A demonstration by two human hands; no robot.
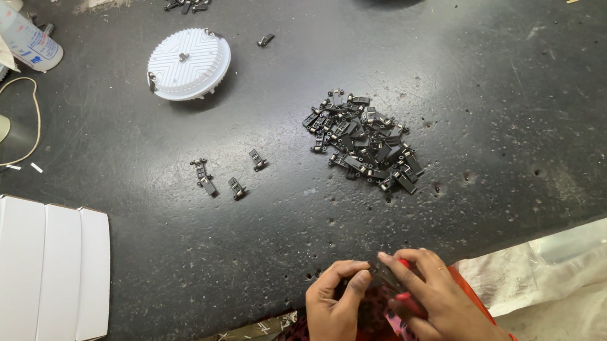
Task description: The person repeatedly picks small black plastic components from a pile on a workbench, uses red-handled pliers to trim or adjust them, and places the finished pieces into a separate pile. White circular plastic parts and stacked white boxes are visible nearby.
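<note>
I hold one small black metal clip between both hands, low at the near edge of the dark table. My left hand pinches its left end; my right hand is closed around the right end and a red tool. The clip lies sideways, slanting a bit. The big pile of black clips sits farther up the table, well apart, nearer my right hand. Nothing stands between.
</note>
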